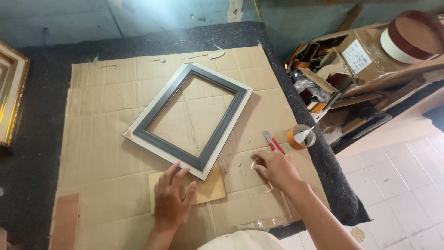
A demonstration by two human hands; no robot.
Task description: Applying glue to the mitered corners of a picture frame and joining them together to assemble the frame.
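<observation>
Head view, and we start at our fingertips: the right hand [276,169] has thumb and forefinger pinched together on a small pale corner piece [253,165], held just off the cardboard sheet [106,153]. Our left hand [172,198] lies flat, fingers spread apart, palm down on a small loose cardboard square [213,189], fingertips just short of the nearest edge of the picture frame [188,119]. Nothing is gripped there, only pressed.

Just beyond the left fingertips sits that frame, a dark grey inner band with a cream outer border, lying flat and turned at an angle on the cardboard. We see a pinkish corner protector [128,134] on its left corner and another on the far corner.

Just past the right knuckles lie red-handled pliers [273,141], and beside them an orange glue pot [300,137] with a white nozzle resting in it. Another small triangular piece [269,187] lies on the cardboard by our right wrist.

Further out, off past the right hand, a heap of boxes and wood scraps [360,65]. Far off past the left hand, a gilt frame [11,92] leans at the edge.
</observation>
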